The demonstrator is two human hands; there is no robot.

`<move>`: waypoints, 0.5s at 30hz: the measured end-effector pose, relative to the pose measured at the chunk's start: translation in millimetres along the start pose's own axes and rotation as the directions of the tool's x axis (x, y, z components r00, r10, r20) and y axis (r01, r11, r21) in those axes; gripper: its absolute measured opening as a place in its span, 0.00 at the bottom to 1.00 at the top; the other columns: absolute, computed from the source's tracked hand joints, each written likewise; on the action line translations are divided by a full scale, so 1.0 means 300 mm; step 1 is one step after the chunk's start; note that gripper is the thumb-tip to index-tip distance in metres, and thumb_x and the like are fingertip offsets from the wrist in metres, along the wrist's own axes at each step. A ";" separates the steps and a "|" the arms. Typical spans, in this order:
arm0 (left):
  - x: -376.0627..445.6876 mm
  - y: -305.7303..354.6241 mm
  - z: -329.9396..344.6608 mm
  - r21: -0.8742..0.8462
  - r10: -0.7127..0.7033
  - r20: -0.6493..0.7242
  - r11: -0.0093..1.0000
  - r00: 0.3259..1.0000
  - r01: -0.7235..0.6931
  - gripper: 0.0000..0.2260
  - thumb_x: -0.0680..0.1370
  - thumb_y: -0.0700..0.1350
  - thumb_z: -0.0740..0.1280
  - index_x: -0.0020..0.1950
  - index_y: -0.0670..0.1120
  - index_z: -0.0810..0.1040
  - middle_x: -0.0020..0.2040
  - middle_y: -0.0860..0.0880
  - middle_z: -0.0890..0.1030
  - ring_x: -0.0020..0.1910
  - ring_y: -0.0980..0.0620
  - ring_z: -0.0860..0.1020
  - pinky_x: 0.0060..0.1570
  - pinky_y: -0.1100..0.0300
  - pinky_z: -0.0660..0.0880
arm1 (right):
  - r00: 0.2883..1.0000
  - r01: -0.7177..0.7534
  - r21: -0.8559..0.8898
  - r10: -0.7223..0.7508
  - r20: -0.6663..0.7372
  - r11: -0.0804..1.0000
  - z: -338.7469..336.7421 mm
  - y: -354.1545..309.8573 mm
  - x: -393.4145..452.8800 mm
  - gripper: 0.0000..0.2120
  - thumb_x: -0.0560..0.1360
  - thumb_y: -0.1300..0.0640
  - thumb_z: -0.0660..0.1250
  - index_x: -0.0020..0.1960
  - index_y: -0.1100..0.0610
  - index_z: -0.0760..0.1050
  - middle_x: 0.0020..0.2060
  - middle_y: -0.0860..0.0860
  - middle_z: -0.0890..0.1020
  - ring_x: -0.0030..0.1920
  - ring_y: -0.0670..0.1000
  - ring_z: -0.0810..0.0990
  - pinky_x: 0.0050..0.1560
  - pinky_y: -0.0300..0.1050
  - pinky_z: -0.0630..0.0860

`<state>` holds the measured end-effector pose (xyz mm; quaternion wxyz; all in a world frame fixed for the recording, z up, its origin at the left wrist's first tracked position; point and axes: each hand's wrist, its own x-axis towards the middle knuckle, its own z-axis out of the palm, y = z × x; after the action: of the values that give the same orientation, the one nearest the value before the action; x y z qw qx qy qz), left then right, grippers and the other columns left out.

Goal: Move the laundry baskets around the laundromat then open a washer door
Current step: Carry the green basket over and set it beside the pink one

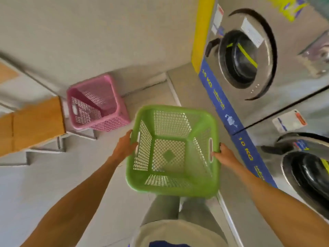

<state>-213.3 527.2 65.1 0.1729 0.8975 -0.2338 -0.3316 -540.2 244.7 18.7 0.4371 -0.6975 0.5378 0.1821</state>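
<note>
I hold an empty green laundry basket point(170, 188) in front of me, above the floor. My left hand point(124, 146) grips its left handle slot and my right hand point(223, 155) grips its right handle slot. An empty pink laundry basket point(114, 122) stands on the floor farther off to the left, near the wall. On the right is a row of steel front-loading washers: one washer door point(249, 56) with a dark handle on its left side is shut, and a second washer door point(309, 173) nearer to me is also shut.
A wooden bench point(35, 125) on white metal legs stands at the left, beside the pink basket. A blue strip marked 10 KG point(220, 102) runs along the washers' base. The grey tiled floor point(53, 175) lies between the bench and the machines.
</note>
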 end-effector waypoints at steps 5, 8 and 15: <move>0.012 -0.109 -0.257 -0.204 -0.021 -0.156 0.979 0.988 -0.011 0.26 0.77 0.40 0.70 0.75 0.42 0.67 0.58 0.42 0.82 0.48 0.47 0.82 0.44 0.55 0.81 | 0.979 0.195 -0.188 -0.201 -0.013 0.963 -0.079 -0.455 0.121 0.19 0.69 0.52 0.71 0.57 0.57 0.76 0.49 0.57 0.83 0.51 0.58 0.82 0.43 0.42 0.68; 0.058 -0.145 -0.377 -0.241 -0.015 -0.224 0.970 0.975 -0.040 0.23 0.78 0.39 0.69 0.73 0.40 0.69 0.54 0.44 0.82 0.46 0.46 0.83 0.43 0.58 0.81 | 0.955 0.274 -0.229 -0.292 -0.050 0.934 -0.119 -0.678 0.158 0.17 0.69 0.50 0.71 0.55 0.56 0.76 0.49 0.59 0.84 0.51 0.60 0.82 0.43 0.43 0.69; 0.260 -0.127 -0.559 -0.286 -0.051 -0.247 0.958 0.968 -0.023 0.19 0.77 0.33 0.65 0.68 0.38 0.72 0.49 0.44 0.80 0.42 0.47 0.82 0.32 0.69 0.74 | 0.918 0.360 -0.279 -0.391 -0.063 0.890 -0.217 -1.049 0.252 0.18 0.72 0.51 0.68 0.60 0.56 0.74 0.51 0.58 0.82 0.50 0.60 0.80 0.47 0.51 0.77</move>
<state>-35.9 543.1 128.0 0.3271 0.8994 -0.1528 -0.2465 -241.3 159.9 130.2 0.3356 -0.8493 0.3888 0.1222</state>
